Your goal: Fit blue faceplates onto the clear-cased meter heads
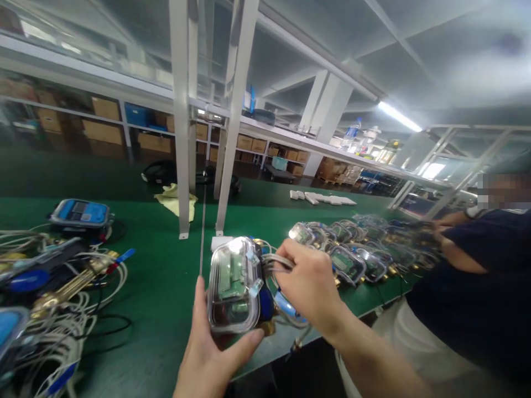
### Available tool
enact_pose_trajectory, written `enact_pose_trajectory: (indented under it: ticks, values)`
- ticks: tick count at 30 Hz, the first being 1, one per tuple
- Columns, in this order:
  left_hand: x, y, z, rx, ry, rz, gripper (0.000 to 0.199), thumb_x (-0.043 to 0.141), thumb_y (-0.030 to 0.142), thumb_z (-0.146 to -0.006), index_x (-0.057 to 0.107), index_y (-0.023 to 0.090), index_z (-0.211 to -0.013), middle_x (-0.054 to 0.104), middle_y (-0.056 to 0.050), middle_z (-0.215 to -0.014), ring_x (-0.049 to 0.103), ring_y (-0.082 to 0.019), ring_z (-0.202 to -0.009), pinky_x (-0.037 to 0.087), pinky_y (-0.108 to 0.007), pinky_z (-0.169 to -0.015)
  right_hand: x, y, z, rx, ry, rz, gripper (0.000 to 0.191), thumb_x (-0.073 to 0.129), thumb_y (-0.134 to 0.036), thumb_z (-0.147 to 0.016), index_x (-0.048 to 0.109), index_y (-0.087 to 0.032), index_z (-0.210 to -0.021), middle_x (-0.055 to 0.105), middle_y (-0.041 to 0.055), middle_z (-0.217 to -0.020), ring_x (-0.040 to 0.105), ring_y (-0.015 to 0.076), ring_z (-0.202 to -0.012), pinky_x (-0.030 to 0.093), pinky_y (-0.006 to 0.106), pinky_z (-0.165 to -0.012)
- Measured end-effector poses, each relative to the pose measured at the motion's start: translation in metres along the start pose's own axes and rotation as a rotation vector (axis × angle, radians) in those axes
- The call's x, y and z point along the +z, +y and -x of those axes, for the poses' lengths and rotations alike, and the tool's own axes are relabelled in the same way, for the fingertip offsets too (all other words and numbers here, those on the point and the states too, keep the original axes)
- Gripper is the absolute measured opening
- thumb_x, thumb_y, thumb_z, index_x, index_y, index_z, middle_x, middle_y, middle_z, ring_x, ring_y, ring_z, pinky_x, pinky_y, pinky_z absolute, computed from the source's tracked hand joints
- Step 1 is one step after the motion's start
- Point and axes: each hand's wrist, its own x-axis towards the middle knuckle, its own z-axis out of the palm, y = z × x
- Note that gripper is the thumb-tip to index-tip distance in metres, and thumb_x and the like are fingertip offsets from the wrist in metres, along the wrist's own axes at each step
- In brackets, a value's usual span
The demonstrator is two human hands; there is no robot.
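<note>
A clear-lidded meter unit, with a green circuit board inside, is held upright over the green bench. Around its lower left side and bottom edge curls my left hand, fingers and thumb gripping the housing. At the unit's right, my right hand is closed on a bundle of grey cables. Small clear connectors lie against the lid. Blue and brass parts show behind the unit, partly hidden by it and by my right hand.
Meters with blue faces, brass pipes and coiled cables crowd the left. More clear-lidded units line the right, beside a person in dark clothing. Metal posts and a yellow cloth stand behind.
</note>
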Motion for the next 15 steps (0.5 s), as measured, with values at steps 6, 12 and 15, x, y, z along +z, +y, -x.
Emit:
enact_pose_trajectory:
  ticks: [6, 12, 15]
  values:
    - [-0.052, -0.016, 0.012, -0.049, -0.105, 0.104, 0.148, 0.082, 0.076, -0.038, 0.004, 0.029, -0.155, 0.033, -0.017, -0.152, 0.052, -0.045, -0.125, 0.045, -0.055, -0.104, 0.011, -0.029, 0.075, -0.197, 0.134, -0.088, 0.022, 0.047, -0.004, -0.08, 0.053, -0.021, -0.067, 0.054, 0.0006, -0.054, 0.05, 0.0151, -0.049, 0.033, 0.029, -0.051]
    - [-0.084, -0.042, 0.034, -0.061, -0.309, -0.119, 0.117, 0.079, 0.062, -0.06, 0.018, 0.028, -0.154, 0.046, -0.01, -0.148, 0.045, -0.039, -0.134, 0.04, -0.051, -0.111, 0.028, -0.048, 0.102, -0.552, 0.222, -0.187, 0.025, 0.045, -0.007, -0.087, 0.061, -0.016, -0.071, 0.05, 0.0001, -0.052, 0.042, 0.0138, -0.045, 0.031, 0.03, -0.045]
    - [-0.097, -0.054, 0.035, -0.012, -0.358, -0.27, 0.124, 0.085, 0.043, -0.06, 0.007, 0.029, -0.156, 0.041, -0.01, -0.152, 0.042, -0.04, -0.136, 0.04, -0.054, -0.111, 0.036, -0.05, 0.108, -0.693, 0.192, -0.26, 0.029, 0.054, -0.009, -0.086, 0.055, -0.02, -0.059, 0.047, -0.0034, -0.052, 0.039, 0.0113, -0.047, 0.028, 0.027, -0.043]
